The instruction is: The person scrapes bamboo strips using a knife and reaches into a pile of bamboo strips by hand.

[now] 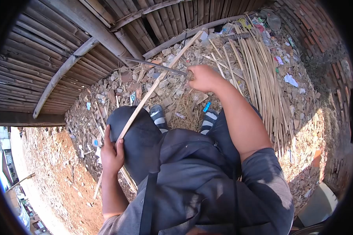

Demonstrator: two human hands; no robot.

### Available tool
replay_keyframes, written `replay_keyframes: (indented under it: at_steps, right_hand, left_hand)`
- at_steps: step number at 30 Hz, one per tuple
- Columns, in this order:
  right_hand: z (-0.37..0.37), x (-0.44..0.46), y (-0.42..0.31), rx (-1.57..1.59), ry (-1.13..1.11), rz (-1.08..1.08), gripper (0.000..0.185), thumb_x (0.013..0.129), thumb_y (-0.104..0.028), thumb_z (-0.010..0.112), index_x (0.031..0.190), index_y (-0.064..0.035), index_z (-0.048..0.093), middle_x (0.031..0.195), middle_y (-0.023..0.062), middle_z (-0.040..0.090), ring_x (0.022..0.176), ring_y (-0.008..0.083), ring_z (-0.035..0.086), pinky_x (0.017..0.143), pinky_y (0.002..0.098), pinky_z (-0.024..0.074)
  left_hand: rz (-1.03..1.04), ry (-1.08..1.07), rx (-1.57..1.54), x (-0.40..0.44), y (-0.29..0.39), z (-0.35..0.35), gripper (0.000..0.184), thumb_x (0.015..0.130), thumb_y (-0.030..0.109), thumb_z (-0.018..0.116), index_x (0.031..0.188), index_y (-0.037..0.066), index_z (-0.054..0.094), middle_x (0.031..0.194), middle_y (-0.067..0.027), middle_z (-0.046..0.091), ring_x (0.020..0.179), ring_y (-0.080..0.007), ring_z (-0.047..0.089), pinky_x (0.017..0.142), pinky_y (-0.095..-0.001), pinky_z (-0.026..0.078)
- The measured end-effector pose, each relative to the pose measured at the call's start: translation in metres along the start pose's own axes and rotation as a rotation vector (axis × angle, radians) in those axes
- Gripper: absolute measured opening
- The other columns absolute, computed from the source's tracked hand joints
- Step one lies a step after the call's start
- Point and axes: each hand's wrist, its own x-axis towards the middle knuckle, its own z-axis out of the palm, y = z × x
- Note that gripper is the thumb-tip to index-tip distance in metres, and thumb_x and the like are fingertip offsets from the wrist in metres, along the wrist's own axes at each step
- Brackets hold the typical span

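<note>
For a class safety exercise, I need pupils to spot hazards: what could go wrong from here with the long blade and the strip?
The blade, in the right hand, crosses the strip; if it slid down, it might cut the left hand or left knee.
The left hand holds only the strip's lower part, so the far end could swing.
The feet are on uneven rubble, so footing might shift.

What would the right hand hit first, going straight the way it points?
Probably the long, pale bamboo strip slanting just ahead of the right hand, though their relative depth is unclear.
</note>
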Motion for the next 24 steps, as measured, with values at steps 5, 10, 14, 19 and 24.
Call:
replay_keyframes:
  at_steps: [5,10,14,19,24]
  right_hand:
    - [-0.002,-0.004,-0.001,-0.052,-0.030,0.043,0.047,0.081,-0.024,0.072,0.126,-0.0077,0.067,0.109,0.0241,0.072,0.105,0.0413,0.069,0.093,0.0491,0.0548]
    - [-0.001,-0.013,-0.027,-0.087,-0.170,-0.015,0.049,0.082,-0.025,0.073,0.127,-0.0074,0.067,0.107,0.0254,0.072,0.104,0.0423,0.069,0.092,0.0495,0.0548]
    - [0.010,0.003,0.006,-0.008,-0.053,-0.051,0.050,0.081,-0.025,0.073,0.127,-0.0056,0.067,0.107,0.0256,0.072,0.105,0.0427,0.068,0.092,0.0489,0.0547]
    - [0.008,0.000,0.008,-0.013,-0.008,-0.011,0.051,0.080,-0.023,0.071,0.128,-0.0050,0.067,0.106,0.0256,0.072,0.103,0.0426,0.069,0.091,0.0488,0.0549]
    - [0.006,-0.011,-0.019,-0.039,-0.113,-0.076,0.049,0.080,-0.024,0.071,0.125,-0.0052,0.068,0.102,0.0254,0.072,0.099,0.0429,0.069,0.090,0.0496,0.0553]
  left_hand:
    - [-0.046,-0.033,0.030,0.002,0.008,-0.005,0.070,0.100,0.023,0.062,0.159,0.006,0.031,0.067,-0.0157,0.067,0.060,-0.0339,0.068,0.059,-0.0419,0.051]
    - [-0.007,0.001,0.006,0.001,0.002,0.000,0.069,0.099,0.023,0.062,0.160,0.007,0.032,0.068,-0.0157,0.068,0.061,-0.0342,0.068,0.059,-0.0425,0.051]
    - [0.029,0.050,0.054,-0.004,0.000,0.004,0.070,0.099,0.024,0.063,0.159,0.007,0.032,0.070,-0.0166,0.069,0.062,-0.0355,0.069,0.058,-0.0435,0.051]
    - [-0.002,0.036,0.114,-0.002,0.008,0.002,0.070,0.099,0.025,0.063,0.159,0.007,0.033,0.071,-0.0175,0.070,0.064,-0.0364,0.070,0.058,-0.0438,0.051]
    - [-0.006,0.024,0.057,-0.002,0.006,0.002,0.069,0.100,0.026,0.063,0.159,0.007,0.033,0.071,-0.0176,0.069,0.064,-0.0363,0.069,0.058,-0.0441,0.051]
